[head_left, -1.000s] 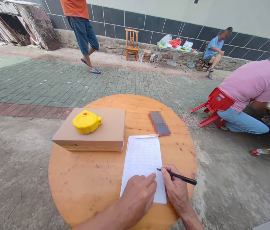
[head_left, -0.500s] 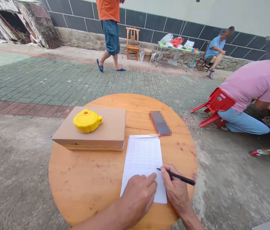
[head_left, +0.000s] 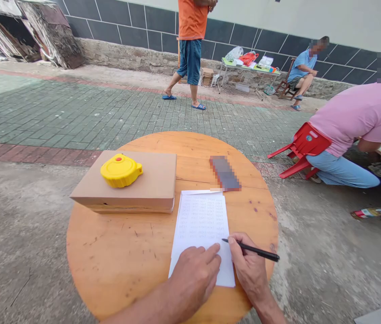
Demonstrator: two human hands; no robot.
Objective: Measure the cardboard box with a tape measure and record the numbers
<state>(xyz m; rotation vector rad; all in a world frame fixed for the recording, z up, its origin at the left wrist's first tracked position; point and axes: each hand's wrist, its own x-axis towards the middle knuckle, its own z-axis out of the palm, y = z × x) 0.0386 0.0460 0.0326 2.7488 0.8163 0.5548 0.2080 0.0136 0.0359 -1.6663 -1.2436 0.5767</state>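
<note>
My right hand (head_left: pixel 248 270) grips a black pen (head_left: pixel 254 251), its tip resting on a white sheet of paper (head_left: pixel 202 225) covered in rows of small writing. My left hand (head_left: pixel 193 279) lies on the lower part of that sheet with the fingers curled loosely, holding it down. The paper rests on a round wooden table (head_left: pixel 116 261). Further back on the table is a flat cardboard box (head_left: pixel 153 184) with a yellow tape measure (head_left: pixel 120 170) on top. A dark blurred flat object (head_left: pixel 224 173) lies just beyond the paper.
A person in a pink shirt (head_left: pixel 356 121) sits on a red plastic chair (head_left: pixel 303 146) to the right. A person in an orange shirt (head_left: pixel 190 45) walks across the brick paving. Another person (head_left: pixel 303 69) sits by a small loaded table (head_left: pixel 249 65) at the wall.
The person in the orange shirt has walked from left to right along the paving. My hands and the pen have barely moved on the paper.
</note>
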